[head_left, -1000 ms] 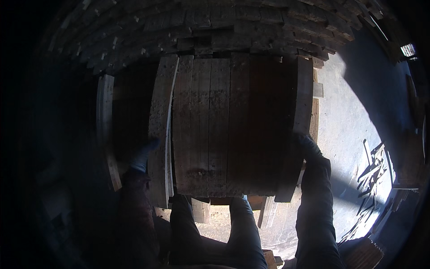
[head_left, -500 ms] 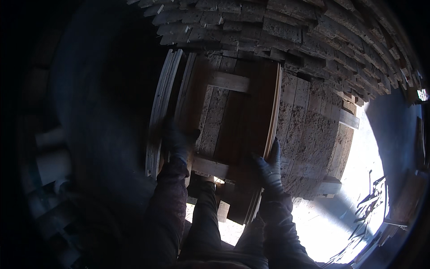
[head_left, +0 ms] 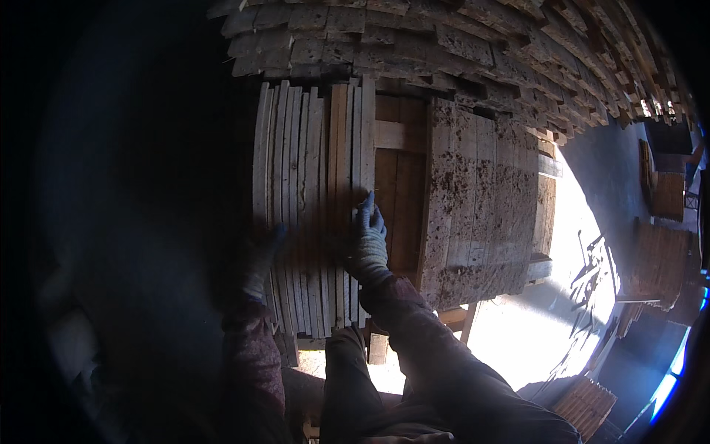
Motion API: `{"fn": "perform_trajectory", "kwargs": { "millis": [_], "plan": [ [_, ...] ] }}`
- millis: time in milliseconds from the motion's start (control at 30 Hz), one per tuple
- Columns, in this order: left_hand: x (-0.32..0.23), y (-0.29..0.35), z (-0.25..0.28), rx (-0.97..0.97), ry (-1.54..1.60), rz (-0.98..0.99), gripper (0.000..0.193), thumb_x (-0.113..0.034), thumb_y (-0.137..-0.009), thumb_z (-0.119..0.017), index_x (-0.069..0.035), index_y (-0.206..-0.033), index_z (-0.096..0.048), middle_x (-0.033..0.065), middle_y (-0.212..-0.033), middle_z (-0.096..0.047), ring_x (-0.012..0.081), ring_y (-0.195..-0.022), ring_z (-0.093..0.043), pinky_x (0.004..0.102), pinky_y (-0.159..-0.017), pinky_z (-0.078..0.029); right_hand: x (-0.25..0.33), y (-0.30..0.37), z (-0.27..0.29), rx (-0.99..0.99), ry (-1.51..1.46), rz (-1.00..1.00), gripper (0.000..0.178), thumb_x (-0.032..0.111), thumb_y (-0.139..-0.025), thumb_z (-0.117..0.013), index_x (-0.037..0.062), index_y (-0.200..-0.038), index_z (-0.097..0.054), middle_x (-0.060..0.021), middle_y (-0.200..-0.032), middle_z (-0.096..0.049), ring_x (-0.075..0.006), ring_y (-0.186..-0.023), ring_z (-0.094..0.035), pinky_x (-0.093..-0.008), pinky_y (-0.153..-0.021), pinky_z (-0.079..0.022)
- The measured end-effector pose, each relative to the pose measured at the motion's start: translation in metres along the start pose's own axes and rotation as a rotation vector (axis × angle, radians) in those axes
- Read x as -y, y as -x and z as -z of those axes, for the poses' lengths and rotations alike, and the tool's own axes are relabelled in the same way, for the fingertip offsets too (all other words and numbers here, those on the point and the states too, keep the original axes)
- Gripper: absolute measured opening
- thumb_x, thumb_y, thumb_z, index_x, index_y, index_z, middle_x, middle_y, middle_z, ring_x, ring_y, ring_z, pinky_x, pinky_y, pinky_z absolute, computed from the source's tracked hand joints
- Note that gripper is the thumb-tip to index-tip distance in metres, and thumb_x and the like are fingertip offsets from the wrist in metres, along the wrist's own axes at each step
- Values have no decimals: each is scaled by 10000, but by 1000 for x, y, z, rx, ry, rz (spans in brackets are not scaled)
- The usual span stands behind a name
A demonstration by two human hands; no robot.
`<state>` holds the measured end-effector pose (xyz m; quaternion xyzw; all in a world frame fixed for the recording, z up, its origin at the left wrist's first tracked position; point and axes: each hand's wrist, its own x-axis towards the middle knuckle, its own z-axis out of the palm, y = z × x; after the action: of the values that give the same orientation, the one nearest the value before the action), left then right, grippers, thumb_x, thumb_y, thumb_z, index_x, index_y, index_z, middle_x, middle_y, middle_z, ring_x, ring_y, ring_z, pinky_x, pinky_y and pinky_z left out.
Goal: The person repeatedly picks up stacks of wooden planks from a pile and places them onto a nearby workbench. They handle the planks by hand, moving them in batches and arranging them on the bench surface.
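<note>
Long, narrow wooden boards [head_left: 303, 170] stand on edge side by side in a tight row in front of me. My left hand [head_left: 259, 263], gloved and in deep shadow, is at the row's left side; its thumb shows by the outermost boards, and its fingers are hidden. My right hand [head_left: 368, 248], in a grey-blue glove, closes on the boards at the row's right side, fingers bunched together and pointing away from me. To the right of that hand is a gap with a wooden crosspiece [head_left: 399, 136] and darker planks below.
Beyond the row rises a large stack of rough timber [head_left: 414, 44]. Right of the gap lies a panel of dirt-speckled planks [head_left: 481, 207]. Thin wood scraps [head_left: 594, 274] litter the sunlit floor [head_left: 510, 333]. More board stacks [head_left: 658, 259] stand at the far right.
The boards, earlier apart with a wide gap between my hands, now stand close together. My right hand has moved left with boards, uncovering the gap on its right; my left hand has shifted slightly left.
</note>
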<state>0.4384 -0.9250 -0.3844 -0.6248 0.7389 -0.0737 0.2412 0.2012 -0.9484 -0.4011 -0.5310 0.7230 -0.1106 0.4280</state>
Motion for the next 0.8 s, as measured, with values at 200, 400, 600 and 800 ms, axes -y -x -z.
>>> {"fn": "perform_trajectory", "kwargs": {
  "millis": [200, 400, 600, 800],
  "plan": [
    [-82, -26, 47, -525, 1673, 457, 761, -369, -932, -677, -93, -1535, -304, 187, -1540, -344, 324, -1385, -405, 445, -1163, -337, -87, 6, 102, -58, -268, 241, 1123, 371, -756, -845, 174, -1596, -125, -286, -1510, -315, -446, -1386, -368, -471, -1128, -376],
    [-327, -68, 104, -46, 1644, 294, 737, -336, -957, -664, -28, -1523, -306, 175, -1549, -347, 296, -1404, -388, 386, -1161, -349, -290, -42, 302, -594, 209, -114, 823, 486, -876, -720, -21, -1438, -397, -252, -1437, -426, -400, -1285, -472, -453, -1019, -452],
    [-379, -51, 95, 261, 1930, 307, 552, -298, -1006, -565, -28, -1462, -410, 131, -1468, -459, 226, -1340, -454, 350, -1141, -366, -466, -73, 364, -274, -902, -139, 345, 220, -988, -624, -12, -1241, -584, -93, -1108, -688, -182, -1001, -643, -325, -859, -527],
    [-407, -80, 157, 502, 1995, 359, 419, -259, -1024, -538, -28, -1374, -545, 95, -1377, -578, 170, -1278, -526, 318, -1125, -383, -463, -73, 359, 2, -743, -44, 376, 118, -933, -687, 7, -1275, -576, -84, -1154, -673, -166, -1047, -640, -307, -896, -541]
  ]
}}
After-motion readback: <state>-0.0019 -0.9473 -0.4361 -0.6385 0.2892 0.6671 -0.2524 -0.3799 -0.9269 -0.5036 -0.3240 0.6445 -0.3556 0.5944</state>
